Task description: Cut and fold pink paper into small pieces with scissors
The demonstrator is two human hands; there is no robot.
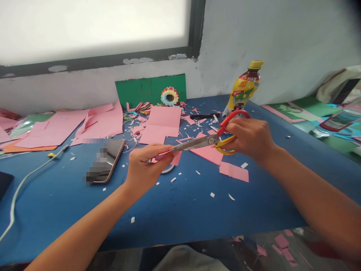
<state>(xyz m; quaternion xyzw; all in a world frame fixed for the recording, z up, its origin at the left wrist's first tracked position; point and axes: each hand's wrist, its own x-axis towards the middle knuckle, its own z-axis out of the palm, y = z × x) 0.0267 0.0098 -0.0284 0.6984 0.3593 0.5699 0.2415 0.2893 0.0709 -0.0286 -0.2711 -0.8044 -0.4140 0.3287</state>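
My right hand (251, 137) is closed around the red and yellow handles of a pair of scissors (197, 143), whose blades point left. Between thumb and fingers, my left hand (148, 163) pinches a small piece of pink paper (162, 155). The blade tips meet this paper at my left fingertips; whether they are cutting cannot be made out. Below the hands, a roll of tape (168, 169) shows only in part. A folded pink sheet (163, 122) lies just beyond my left hand, and a pink strip (234, 172) lies below the scissors.
A phone (115, 160) and a white cable (21, 188) lie on the left of the blue table (180, 222). Pink sheets (62, 128) are stacked behind. A yellow-capped bottle (242, 90), black pen (205, 116), green board (135, 92) and paper ring (169, 97) stand or lie farther back.
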